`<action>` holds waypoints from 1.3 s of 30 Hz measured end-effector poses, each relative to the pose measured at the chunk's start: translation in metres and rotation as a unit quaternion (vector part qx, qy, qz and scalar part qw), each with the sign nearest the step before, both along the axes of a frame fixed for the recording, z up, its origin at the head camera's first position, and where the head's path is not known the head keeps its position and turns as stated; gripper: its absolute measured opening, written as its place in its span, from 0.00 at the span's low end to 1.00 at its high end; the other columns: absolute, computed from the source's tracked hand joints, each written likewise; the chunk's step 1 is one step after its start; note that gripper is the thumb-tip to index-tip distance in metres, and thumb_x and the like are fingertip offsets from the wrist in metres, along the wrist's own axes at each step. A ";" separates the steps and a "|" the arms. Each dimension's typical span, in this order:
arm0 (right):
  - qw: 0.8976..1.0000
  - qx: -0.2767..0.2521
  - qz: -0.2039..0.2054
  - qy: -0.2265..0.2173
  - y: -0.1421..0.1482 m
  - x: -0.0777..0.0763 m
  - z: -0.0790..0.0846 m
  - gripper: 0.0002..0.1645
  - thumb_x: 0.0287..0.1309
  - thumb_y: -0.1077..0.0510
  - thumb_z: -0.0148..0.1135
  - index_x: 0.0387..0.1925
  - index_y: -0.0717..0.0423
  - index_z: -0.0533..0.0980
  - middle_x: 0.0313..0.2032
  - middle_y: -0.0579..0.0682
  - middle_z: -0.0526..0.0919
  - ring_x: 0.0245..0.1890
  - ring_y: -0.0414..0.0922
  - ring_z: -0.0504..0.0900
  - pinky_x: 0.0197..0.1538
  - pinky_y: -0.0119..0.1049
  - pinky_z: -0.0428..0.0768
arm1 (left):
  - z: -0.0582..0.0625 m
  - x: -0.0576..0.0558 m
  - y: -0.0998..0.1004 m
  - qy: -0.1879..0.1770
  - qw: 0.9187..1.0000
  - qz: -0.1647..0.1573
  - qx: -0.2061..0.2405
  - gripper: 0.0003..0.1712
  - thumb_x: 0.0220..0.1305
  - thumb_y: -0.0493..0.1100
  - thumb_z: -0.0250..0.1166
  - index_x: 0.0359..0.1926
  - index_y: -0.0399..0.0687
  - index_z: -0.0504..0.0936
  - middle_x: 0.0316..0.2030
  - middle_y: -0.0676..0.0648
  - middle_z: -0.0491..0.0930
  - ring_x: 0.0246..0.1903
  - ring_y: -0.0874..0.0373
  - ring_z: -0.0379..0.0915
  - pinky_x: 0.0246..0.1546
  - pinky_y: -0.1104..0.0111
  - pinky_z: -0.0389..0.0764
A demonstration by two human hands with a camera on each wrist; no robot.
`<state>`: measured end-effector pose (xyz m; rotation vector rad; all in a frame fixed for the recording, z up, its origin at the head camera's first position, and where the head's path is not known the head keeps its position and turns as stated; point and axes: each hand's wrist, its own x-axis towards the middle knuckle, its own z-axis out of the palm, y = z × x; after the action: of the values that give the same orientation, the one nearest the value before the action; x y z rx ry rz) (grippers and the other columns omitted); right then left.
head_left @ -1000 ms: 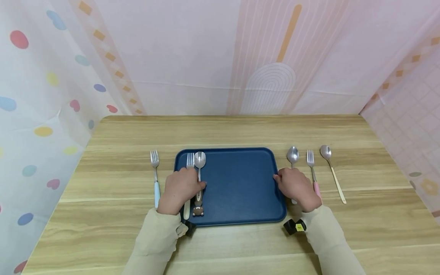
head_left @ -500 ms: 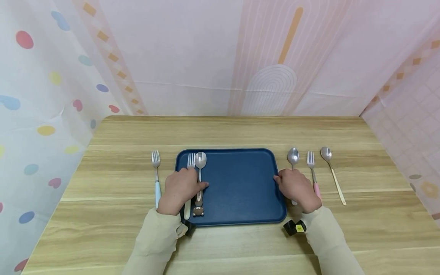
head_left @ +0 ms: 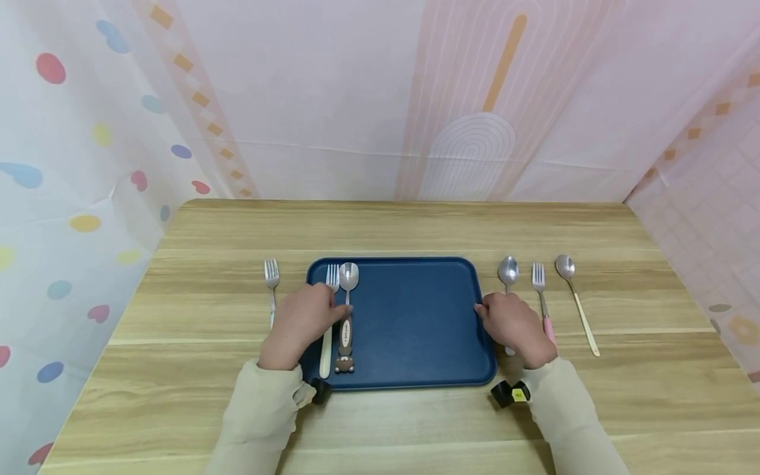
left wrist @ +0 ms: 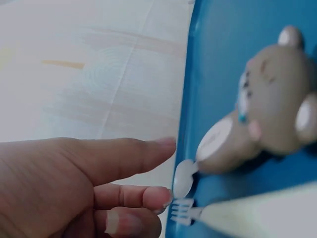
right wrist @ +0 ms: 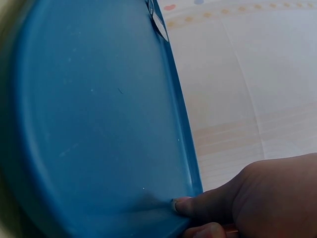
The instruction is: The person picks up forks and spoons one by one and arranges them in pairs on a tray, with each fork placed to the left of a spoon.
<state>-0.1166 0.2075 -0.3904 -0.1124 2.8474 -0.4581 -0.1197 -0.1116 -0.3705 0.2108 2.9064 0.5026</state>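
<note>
A blue tray (head_left: 415, 323) lies on the table with a cream-handled fork (head_left: 326, 353) and a bear-handled spoon (head_left: 346, 336) side by side at its left end. Over these two hovers my left hand (head_left: 299, 323), thumb extended and the other fingers loosely bent. In the left wrist view the thumb (left wrist: 133, 157) and fingers have nothing between them. At the tray's right rim my right hand (head_left: 513, 323) pinches the edge. The right wrist view has its thumb (right wrist: 203, 206) on the rim, with the fingers mostly hidden below.
Left of the tray lies a fork (head_left: 272, 277), its handle hidden by my left arm. On the right are a spoon (head_left: 508, 270) partly under my right hand, a pink-handled fork (head_left: 539, 280) and a cream-handled spoon (head_left: 576, 297). A patterned curtain (head_left: 332, 99) hangs behind the table.
My left hand has shifted left and slightly back from the fork and bear-handled spoon, uncovering more of their handles. My right hand and the tray stay about where they were.
</note>
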 end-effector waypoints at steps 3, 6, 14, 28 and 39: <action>1.000 -0.003 0.007 0.006 0.000 0.000 -0.001 0.16 0.65 0.54 0.48 0.26 0.56 0.77 0.16 0.50 0.69 0.17 0.45 0.69 0.20 0.36 0.68 | 0.002 -0.002 -0.009 -0.001 1.000 0.019 0.003 0.22 0.56 0.53 0.62 0.12 0.49 0.68 0.10 0.53 0.61 0.12 0.59 0.61 0.11 0.71 0.55; 1.000 -0.004 0.011 0.010 0.001 0.000 -0.001 0.16 0.65 0.54 0.48 0.25 0.55 0.76 0.16 0.50 0.69 0.17 0.44 0.69 0.20 0.36 0.68 | 0.004 -0.003 -0.018 -0.003 0.999 0.035 0.002 0.22 0.57 0.53 0.62 0.13 0.49 0.69 0.11 0.53 0.63 0.13 0.57 0.63 0.12 0.70 0.58; 1.000 -0.001 0.012 0.008 0.001 -0.001 0.000 0.16 0.65 0.54 0.48 0.26 0.56 0.76 0.15 0.50 0.69 0.17 0.44 0.70 0.20 0.36 0.68 | 0.008 -0.004 -0.039 -0.007 0.998 0.055 0.025 0.21 0.59 0.51 0.61 0.15 0.47 0.69 0.12 0.51 0.64 0.14 0.57 0.63 0.13 0.69 0.59; 1.000 0.001 0.010 0.007 0.002 -0.001 0.000 0.16 0.65 0.54 0.48 0.25 0.56 0.76 0.15 0.50 0.69 0.17 0.45 0.69 0.20 0.36 0.68 | 0.013 -0.004 -0.075 -0.021 0.996 0.072 0.037 0.18 0.61 0.50 0.59 0.19 0.46 0.70 0.15 0.51 0.65 0.17 0.56 0.63 0.16 0.67 0.61; 1.000 0.001 0.003 -0.002 0.004 -0.003 -0.001 0.17 0.65 0.53 0.48 0.25 0.56 0.76 0.16 0.50 0.69 0.18 0.45 0.69 0.20 0.36 0.69 | 0.006 -0.006 -0.086 -0.071 0.993 0.078 0.044 0.17 0.59 0.49 0.59 0.18 0.45 0.73 0.15 0.52 0.64 0.18 0.56 0.62 0.17 0.66 0.63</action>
<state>-0.1192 0.2119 -0.3912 -0.1204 2.8421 -0.4543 -0.1252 -0.1973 -0.3646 -0.0389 2.7772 0.6424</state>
